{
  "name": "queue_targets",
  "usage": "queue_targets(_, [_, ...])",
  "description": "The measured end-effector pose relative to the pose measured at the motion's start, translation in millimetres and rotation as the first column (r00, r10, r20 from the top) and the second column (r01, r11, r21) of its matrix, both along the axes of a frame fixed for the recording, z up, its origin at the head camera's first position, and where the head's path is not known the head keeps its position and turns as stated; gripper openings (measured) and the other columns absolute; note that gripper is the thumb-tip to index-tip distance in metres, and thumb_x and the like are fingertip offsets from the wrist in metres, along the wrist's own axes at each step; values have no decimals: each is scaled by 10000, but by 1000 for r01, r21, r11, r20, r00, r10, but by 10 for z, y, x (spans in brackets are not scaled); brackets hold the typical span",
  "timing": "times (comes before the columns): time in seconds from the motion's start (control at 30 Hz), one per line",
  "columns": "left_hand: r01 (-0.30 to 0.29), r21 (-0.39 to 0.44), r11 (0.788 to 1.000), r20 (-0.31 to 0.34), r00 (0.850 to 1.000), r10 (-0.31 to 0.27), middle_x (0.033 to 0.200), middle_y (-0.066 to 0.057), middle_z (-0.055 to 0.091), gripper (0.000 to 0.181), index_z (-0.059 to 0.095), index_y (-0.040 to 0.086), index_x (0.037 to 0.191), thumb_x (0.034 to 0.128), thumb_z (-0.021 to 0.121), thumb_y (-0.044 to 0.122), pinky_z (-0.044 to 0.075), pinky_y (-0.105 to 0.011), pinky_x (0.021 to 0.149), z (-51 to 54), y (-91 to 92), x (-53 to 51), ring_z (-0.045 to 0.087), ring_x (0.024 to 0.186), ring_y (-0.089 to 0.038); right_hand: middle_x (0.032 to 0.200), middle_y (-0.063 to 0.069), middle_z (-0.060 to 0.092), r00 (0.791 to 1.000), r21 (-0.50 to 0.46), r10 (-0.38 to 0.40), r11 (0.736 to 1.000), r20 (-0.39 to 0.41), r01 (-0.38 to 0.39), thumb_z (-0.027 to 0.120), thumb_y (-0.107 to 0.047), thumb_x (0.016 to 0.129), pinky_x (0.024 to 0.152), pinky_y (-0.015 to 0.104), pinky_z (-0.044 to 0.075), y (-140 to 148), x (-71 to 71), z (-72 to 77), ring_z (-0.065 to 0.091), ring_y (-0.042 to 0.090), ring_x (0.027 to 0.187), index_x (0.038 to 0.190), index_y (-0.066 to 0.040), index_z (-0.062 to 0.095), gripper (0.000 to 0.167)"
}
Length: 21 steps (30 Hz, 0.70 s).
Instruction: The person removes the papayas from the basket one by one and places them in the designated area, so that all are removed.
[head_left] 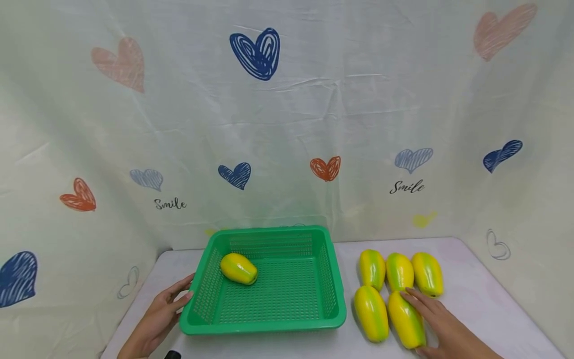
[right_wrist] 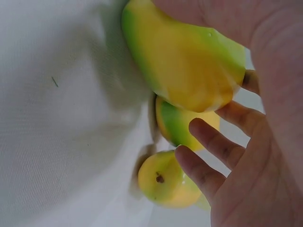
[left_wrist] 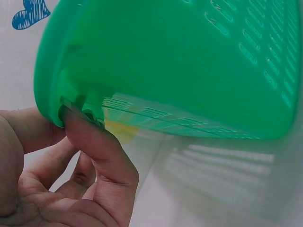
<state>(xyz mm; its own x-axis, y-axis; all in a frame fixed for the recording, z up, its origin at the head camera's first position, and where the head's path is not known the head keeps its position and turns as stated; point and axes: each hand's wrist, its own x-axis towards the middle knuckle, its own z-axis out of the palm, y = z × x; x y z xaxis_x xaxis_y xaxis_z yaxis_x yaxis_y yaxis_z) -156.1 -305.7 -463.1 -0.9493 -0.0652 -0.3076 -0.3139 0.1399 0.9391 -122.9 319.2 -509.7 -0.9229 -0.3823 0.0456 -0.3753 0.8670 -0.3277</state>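
Note:
A green plastic basket (head_left: 269,326) with slotted walls stands on the table, one yellow-green papaya (head_left: 238,269) lying at its left inside. My left hand (head_left: 158,315) pinches the basket's left rim between thumb and finger, as the left wrist view shows close up. On the right, my right hand (head_left: 444,326) spans the front right papaya (head_left: 405,319), thumb at its near end and fingertips at its far end. Some of its fingers (right_wrist: 203,172) stick out past the fruit. Beside it lies another papaya (head_left: 371,314).
Behind these, a row of papayas (head_left: 400,271) lies close together, right of the basket. A pale cloth (head_left: 278,124) printed with hearts hangs behind and at both sides of the table (head_left: 489,299). A small black object (head_left: 172,354) shows at the bottom edge.

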Motion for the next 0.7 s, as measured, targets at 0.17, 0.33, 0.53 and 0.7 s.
queue_targets(0.17, [8, 3, 1000, -6, 1000, -8, 1540, -202, 371, 592, 290, 5, 1656, 1124, 519, 128, 584, -348, 892, 15, 5, 17, 600, 1116, -142, 1609, 152, 434, 1000, 9, -8, 1000, -5, 8, 977, -466, 668, 1010, 594, 544, -35, 0, 17, 524, 383, 1370, 1593, -116, 430, 1130])
queue_targets(0.33, [6, 3, 1000, -3, 1000, -6, 1536, -203, 371, 595, 298, 5, 1654, 1121, 530, 132, 587, -340, 884, 19, 10, 1, 601, 1111, -153, 1619, 211, 383, 999, -34, -11, 999, 46, 12, 975, -469, 685, 979, 625, 540, -36, 15, 50, 509, 440, 1368, 1603, -121, 406, 1135])
queue_targets(0.53, [7, 0, 1000, -5, 1000, -7, 1535, -206, 368, 592, 300, 8, 1654, 1120, 528, 123, 587, -332, 872, 10, 6, 6, 602, 1105, -160, 1580, 238, 415, 999, -17, 17, 1000, -46, -18, 1001, -423, 647, 940, 618, 564, -41, 34, 132, 547, 439, 1318, 1594, -133, 410, 1154])
queue_targets(0.7, [10, 15, 1000, -12, 1000, -10, 1528, -199, 374, 596, 293, 5, 1655, 1117, 527, 108, 596, -325, 867, 8, -2, 35, 625, 1079, -135, 1589, 229, 405, 1000, -30, 25, 999, -18, -26, 980, -443, 688, 952, 610, 565, -120, 22, 335, 520, 444, 1344, 1604, -160, 389, 1126])
